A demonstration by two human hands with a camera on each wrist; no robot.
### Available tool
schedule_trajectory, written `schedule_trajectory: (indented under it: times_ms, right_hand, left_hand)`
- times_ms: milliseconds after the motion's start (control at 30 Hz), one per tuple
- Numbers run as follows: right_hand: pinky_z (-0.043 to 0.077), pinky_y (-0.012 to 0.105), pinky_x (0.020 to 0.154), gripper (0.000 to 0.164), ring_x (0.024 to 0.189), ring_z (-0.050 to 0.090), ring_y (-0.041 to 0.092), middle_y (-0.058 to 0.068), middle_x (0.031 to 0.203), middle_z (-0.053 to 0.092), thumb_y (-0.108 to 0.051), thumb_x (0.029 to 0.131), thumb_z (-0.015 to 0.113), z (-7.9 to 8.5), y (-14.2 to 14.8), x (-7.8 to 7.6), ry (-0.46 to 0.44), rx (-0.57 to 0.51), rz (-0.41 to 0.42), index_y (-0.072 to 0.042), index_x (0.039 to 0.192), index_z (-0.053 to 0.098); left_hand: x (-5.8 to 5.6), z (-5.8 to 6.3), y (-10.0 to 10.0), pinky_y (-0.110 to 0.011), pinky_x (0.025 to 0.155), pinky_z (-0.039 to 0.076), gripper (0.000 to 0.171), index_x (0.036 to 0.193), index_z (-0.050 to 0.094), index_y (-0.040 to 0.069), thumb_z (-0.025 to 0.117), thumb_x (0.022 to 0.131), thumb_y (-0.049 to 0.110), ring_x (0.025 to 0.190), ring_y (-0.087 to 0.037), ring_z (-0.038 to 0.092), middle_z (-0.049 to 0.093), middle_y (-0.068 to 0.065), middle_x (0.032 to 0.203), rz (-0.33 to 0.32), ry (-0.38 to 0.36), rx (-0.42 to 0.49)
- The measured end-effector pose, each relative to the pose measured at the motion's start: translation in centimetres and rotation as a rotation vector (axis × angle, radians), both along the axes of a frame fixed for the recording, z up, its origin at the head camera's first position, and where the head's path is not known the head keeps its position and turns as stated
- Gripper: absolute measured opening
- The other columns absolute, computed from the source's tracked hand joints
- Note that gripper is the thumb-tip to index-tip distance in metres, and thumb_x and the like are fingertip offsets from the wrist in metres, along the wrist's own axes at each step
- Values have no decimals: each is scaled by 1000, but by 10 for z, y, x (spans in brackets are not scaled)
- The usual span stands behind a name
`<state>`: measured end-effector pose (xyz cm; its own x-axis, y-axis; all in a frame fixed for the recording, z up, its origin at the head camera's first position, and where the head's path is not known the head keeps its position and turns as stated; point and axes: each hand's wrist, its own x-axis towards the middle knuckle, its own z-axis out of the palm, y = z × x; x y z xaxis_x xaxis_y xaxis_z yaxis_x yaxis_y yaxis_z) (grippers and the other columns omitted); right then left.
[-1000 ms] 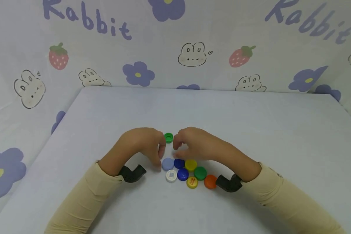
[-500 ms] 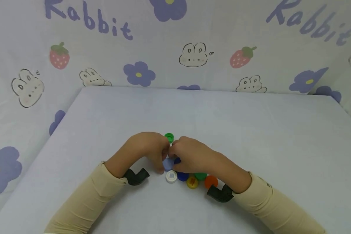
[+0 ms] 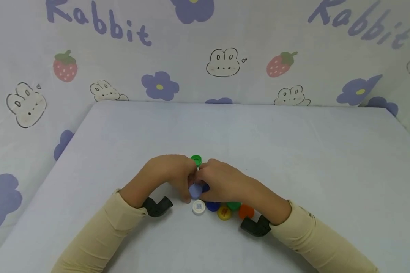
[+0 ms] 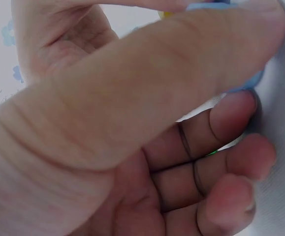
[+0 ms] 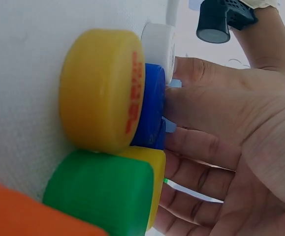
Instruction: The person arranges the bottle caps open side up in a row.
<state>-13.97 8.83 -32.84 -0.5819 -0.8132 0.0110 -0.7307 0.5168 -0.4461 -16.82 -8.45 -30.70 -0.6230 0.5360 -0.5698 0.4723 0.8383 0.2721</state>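
Note:
My left hand and right hand meet over a light blue bottle cap on the white table. The left thumb lies across that cap in the left wrist view, with curled fingers behind it. From the other side, my right thumb and index finger reach the same cap, past a dark blue cap; their exact contact is partly hidden. Close in front sit a white cap, a second dark blue cap and a yellow cap with red print. A plain yellow cap shows only in the right wrist view.
A bright green cap, hollow side up, lies just beyond the hands. Partly beneath the right arm are a green cap and an orange cap. A patterned cloth hangs behind the table's far edge.
Both hands have moved in and lowered toward the light blue cap, the right one covering the plain yellow cap in the head view. Over the last half second they barely move.

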Motion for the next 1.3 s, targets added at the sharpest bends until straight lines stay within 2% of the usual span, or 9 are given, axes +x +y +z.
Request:
schedule_trajectory:
  times_ms: [167,333,500,600,767,933,1133,1300]
  right_hand:
    - [50,30,84,12,82,61,13,-2,86,69,-12,83,84,0,1,-1,-7,-3,0,-8,92,77]
    - [52,29,84,22,90,62,14,0,96,70,-14,82,87,6,2,0,-52,29,-53,-6,101,77]
    - [52,32,85,29,94,61,17,-1,99,70,-16,86,84,17,4,0,-124,72,-146,-6,112,75]
    - [52,34,89,30,97,63,18,-3,101,70,-14,88,82,21,7,0,-149,60,-188,-8,115,73]
    - [52,37,92,31,102,63,19,-4,104,70,-15,89,80,26,13,-1,-152,31,-220,-11,117,70]
    - [54,38,92,31,102,65,20,-2,106,72,-16,90,79,32,20,-4,-147,1,-241,-11,119,70]
    - [57,37,87,27,98,69,20,1,102,74,-16,91,79,39,32,-9,-124,-81,-260,-6,115,72]
    - [58,34,80,27,91,69,18,3,97,74,-16,92,79,42,38,-14,-89,-152,-304,-2,114,72]
  left_hand:
    - [0,2,0,-26,60,40,28,77,66,13,91,77,24,68,-11,49,59,4,73,1,-14,7]
    - [-2,4,-2,-25,62,43,25,80,67,13,90,78,22,70,-11,53,63,4,75,-38,-8,49]
    - [-4,10,-5,-26,67,48,20,89,71,13,87,81,20,74,-11,58,66,6,80,-78,24,126]
    - [-6,12,-8,-27,67,48,20,93,71,12,86,81,18,73,-12,57,65,5,81,-86,47,182]
    - [-8,14,-11,-27,64,44,21,96,69,11,85,83,15,70,-12,53,62,3,78,-81,53,264]
    - [-9,17,-13,-27,67,47,15,98,68,9,79,89,13,74,-14,55,63,2,82,-93,57,335]
    - [-9,21,-10,-29,76,52,13,105,69,6,74,93,10,80,-14,61,68,1,88,-75,91,451]
    - [-8,22,-6,-34,85,54,33,125,68,2,72,93,5,88,-17,64,71,0,91,13,148,555]
